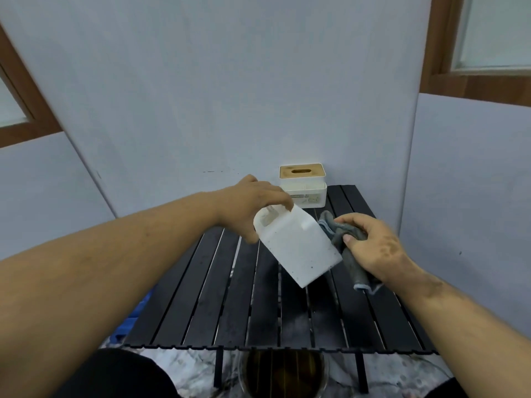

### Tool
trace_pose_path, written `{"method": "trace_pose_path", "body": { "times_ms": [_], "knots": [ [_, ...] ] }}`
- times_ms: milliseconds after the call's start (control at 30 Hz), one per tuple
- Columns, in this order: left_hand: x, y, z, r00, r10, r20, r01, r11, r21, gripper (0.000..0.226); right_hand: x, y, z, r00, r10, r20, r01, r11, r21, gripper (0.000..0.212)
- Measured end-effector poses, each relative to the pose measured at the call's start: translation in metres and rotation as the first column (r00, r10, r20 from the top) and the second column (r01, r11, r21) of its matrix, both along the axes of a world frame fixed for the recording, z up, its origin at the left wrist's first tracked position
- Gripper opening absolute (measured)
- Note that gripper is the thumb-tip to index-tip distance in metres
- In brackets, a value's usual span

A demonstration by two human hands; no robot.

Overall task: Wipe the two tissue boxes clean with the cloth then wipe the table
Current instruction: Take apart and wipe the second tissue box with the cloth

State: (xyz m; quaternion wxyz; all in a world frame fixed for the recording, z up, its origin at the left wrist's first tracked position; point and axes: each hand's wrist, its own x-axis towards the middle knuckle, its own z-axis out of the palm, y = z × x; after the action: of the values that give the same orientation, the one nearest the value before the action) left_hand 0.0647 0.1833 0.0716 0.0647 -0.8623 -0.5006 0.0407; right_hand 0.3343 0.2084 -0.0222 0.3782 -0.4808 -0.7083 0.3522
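Note:
My left hand [253, 205] grips a white tissue box [298, 248] by its upper end and holds it tilted above the black slatted table [230, 305], its speckled bottom facing me. My right hand [373, 248] is closed around a grey cloth [342, 239], which touches the box's right side. A second tissue box [303, 185], white with a wooden slotted lid, stands at the table's far edge against the wall.
Grey walls close in behind and to the right of the table. A dusty pale patch [296, 317] marks the near middle slats. Something blue [135, 314] lies on the floor at the left. A dark round object [283, 374] sits below the front edge.

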Motion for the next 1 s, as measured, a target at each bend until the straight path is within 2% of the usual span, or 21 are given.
{"method": "trace_pose_path", "body": {
  "times_ms": [200, 367, 467, 567, 667, 733, 767, 867, 900, 933, 1000],
  "knots": [
    [-0.015, -0.018, -0.028, 0.915, 0.16, 0.369, -0.167, 0.986, -0.013, 0.074, -0.007, 0.001, -0.003, 0.992, -0.092, -0.081, 0.099, 0.991, 0.093, 0.035],
    [-0.028, -0.037, -0.043, 0.721, 0.274, 0.636, -0.298, 0.952, -0.072, 0.07, -0.017, 0.001, -0.008, 0.997, -0.079, -0.023, 0.081, 0.988, 0.129, 0.034],
    [-0.029, -0.048, -0.052, 0.655, 0.309, 0.689, -0.358, 0.931, -0.077, 0.069, -0.027, 0.001, -0.011, 0.998, -0.054, -0.028, 0.058, 0.986, 0.159, 0.036],
    [-0.025, -0.055, -0.062, 0.598, 0.334, 0.729, -0.413, 0.907, -0.076, 0.071, -0.045, -0.005, -0.014, 0.994, -0.053, 0.095, 0.021, 0.951, 0.308, 0.039],
    [-0.017, -0.061, -0.076, 0.521, 0.306, 0.797, -0.449, 0.892, -0.05, 0.071, -0.061, -0.019, -0.012, 0.978, 0.116, 0.172, -0.189, 0.838, 0.512, 0.042],
    [-0.015, -0.064, -0.085, 0.479, 0.287, 0.83, -0.474, 0.88, -0.031, 0.073, -0.062, -0.02, -0.011, 0.946, 0.234, 0.225, -0.323, 0.74, 0.59, 0.042],
    [-0.016, -0.065, -0.089, 0.463, 0.284, 0.84, -0.488, 0.872, -0.026, 0.075, -0.06, -0.014, -0.013, 0.945, 0.236, 0.225, -0.326, 0.73, 0.6, 0.043],
    [-0.021, -0.066, -0.099, 0.424, 0.276, 0.863, -0.521, 0.853, -0.016, 0.075, -0.05, 0.009, -0.017, 0.99, 0.036, 0.134, -0.099, 0.858, 0.504, 0.049],
    [-0.021, -0.067, -0.101, 0.414, 0.266, 0.871, -0.526, 0.851, -0.009, 0.074, -0.051, 0.01, -0.018, 0.992, -0.018, 0.129, -0.047, 0.874, 0.483, 0.049],
    [-0.02, -0.067, -0.101, 0.405, 0.253, 0.879, -0.528, 0.849, -0.001, 0.074, -0.056, 0.006, -0.017, 0.991, -0.023, 0.131, -0.046, 0.864, 0.502, 0.049],
    [-0.017, -0.066, -0.101, 0.392, 0.222, 0.893, -0.534, 0.845, 0.023, 0.073, -0.071, -0.011, -0.016, 0.986, 0.076, 0.15, -0.152, 0.787, 0.598, 0.047]
  ]
}}
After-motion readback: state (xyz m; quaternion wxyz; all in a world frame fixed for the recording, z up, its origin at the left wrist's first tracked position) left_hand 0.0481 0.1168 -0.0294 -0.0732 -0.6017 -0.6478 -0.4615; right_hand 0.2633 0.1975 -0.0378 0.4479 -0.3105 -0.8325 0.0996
